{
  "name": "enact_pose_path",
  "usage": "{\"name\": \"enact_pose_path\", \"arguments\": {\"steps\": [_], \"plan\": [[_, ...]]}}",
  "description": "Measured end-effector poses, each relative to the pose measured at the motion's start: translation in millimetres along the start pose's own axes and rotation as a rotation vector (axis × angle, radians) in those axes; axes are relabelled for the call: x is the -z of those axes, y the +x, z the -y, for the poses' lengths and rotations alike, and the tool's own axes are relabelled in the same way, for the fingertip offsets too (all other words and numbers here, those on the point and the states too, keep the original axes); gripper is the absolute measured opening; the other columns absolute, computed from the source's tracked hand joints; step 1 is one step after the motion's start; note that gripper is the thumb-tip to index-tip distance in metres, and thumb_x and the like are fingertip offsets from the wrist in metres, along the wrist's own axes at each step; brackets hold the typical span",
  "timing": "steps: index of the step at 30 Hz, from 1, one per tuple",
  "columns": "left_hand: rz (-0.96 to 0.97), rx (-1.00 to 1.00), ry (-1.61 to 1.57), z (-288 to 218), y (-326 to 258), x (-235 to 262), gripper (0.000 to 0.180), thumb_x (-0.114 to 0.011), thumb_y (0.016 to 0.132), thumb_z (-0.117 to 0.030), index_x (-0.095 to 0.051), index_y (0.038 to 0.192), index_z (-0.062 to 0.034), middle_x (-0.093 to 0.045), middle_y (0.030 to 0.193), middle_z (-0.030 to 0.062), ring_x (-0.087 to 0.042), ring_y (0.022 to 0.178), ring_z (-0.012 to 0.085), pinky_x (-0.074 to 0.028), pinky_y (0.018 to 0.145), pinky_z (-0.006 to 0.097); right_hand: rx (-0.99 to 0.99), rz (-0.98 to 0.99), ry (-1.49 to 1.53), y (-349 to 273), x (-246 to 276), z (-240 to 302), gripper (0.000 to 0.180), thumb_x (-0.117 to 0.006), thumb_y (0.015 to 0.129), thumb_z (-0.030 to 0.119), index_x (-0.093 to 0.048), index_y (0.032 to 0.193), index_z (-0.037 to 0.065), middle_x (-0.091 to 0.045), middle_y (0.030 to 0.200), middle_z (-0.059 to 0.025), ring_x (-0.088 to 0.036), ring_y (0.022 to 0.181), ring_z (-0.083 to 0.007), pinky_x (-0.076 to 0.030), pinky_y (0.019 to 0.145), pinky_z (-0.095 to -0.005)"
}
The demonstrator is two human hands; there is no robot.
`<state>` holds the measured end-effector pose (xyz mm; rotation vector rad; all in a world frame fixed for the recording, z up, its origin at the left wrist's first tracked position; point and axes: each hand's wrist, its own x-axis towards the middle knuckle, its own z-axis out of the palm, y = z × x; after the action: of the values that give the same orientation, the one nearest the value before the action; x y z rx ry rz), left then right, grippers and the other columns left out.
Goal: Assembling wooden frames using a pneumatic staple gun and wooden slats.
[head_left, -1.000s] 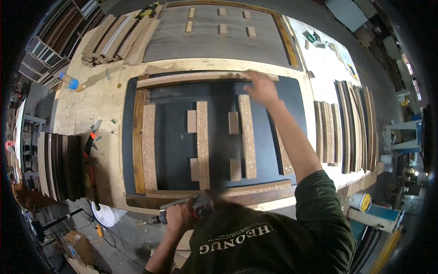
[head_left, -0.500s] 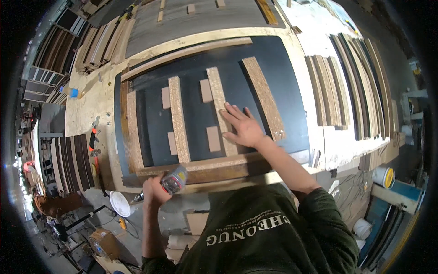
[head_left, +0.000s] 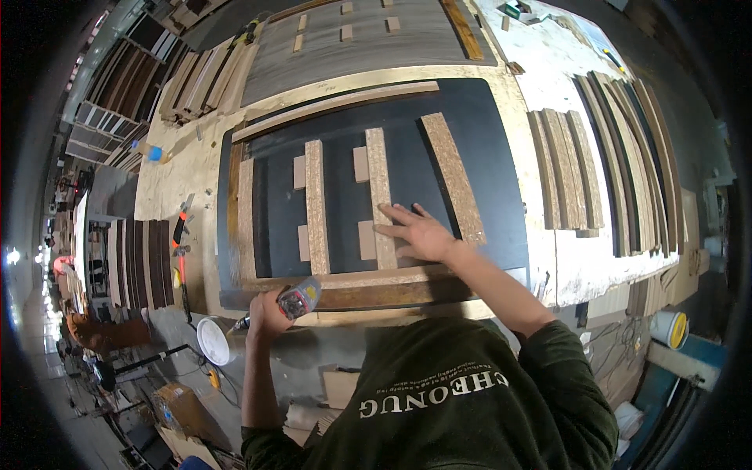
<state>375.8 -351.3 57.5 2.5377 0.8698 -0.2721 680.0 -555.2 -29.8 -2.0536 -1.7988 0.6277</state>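
My right hand (head_left: pixel 424 236) lies splayed, gripping nothing, on the particleboard strip (head_left: pixel 378 172) second from right atop the dark panel (head_left: pixel 498 180)—probably stiff, lightish, crumbly-cornered, best pinched mid-length by its long edges—while my left hand (head_left: pixel 267 312) clasps the cordless drill (head_left: pixel 301 298).

At my ten o'clock a bottle (head_left: pixel 150 150) with blue on it is on the bench (head_left: pixel 188 176), and a rack (head_left: pixel 129 82) of boards is well beyond it. At nine I have an orange-and-black tool (head_left: pixel 180 227), its kind too small to tell. On the floor (head_left: pixel 305 352), a white bucket (head_left: pixel 215 343) is at eight, a carton (head_left: pixel 178 409) farther out that way. Around four I see a yellow-and-white bucket (head_left: pixel 668 329), near loose cables (head_left: pixel 615 341).
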Motion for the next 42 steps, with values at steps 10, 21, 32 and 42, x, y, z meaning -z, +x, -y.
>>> {"name": "enact_pose_path", "arguments": {"steps": [10, 21, 32, 42], "plan": [[0.087, 0.062, 0.051, 9.8, 3.4, 1.7, 0.067, -0.083, 0.049, -0.019, -0.062, 0.111, -0.0068, -0.067, 0.097, 0.0157, -0.064, 0.090, 0.0316, -0.051, 0.079, 0.039, -0.029, -0.087, 0.052, 1.7, 0.4, 5.9, 0.072, -0.075, 0.070, 0.023, -0.044, 0.135, 0.026, -0.025, 0.149, -0.0044, -0.029, 0.136, -0.0269, -0.026, 0.111, -0.0504], [0.031, 0.019, 0.055, 7.5, 13.1, 5.3, 0.051, -0.080, 0.053, -0.017, -0.064, 0.101, -0.0121, -0.068, 0.088, 0.0124, -0.064, 0.084, 0.0330, -0.050, 0.076, 0.040, -0.029, -0.195, -0.026, 3.8, -2.0, -1.7, 0.067, -0.076, 0.062, 0.036, -0.054, 0.125, 0.025, -0.039, 0.140, 0.0009, -0.041, 0.127, -0.0195, -0.031, 0.108, -0.0490], [0.003, -0.003, 0.111, 10.4, 5.7, 2.8, 0.054, -0.083, 0.051, -0.020, -0.064, 0.101, -0.0129, -0.068, 0.088, 0.0114, -0.064, 0.084, 0.0317, -0.050, 0.075, 0.041, 0.117, -0.052, -0.134, 35.9, 29.6, -10.6, 0.078, -0.077, 0.058, 0.045, -0.052, 0.128, 0.022, -0.040, 0.139, -0.0021, -0.034, 0.131, -0.0234, -0.026, 0.110, -0.0442], [-0.058, -0.056, 0.029, 13.1, 1.0, -3.4, 0.046, -0.072, 0.059, -0.029, -0.064, 0.099, -0.0092, -0.066, 0.077, 0.0160, -0.062, 0.072, 0.0367, -0.049, 0.067, 0.045, 0.087, -0.014, -0.193, 42.0, 30.2, -5.3, 0.083, -0.076, 0.057, 0.049, -0.048, 0.131, 0.023, -0.039, 0.141, -0.0012, -0.032, 0.133, -0.0234, -0.029, 0.109, -0.0468]]}}
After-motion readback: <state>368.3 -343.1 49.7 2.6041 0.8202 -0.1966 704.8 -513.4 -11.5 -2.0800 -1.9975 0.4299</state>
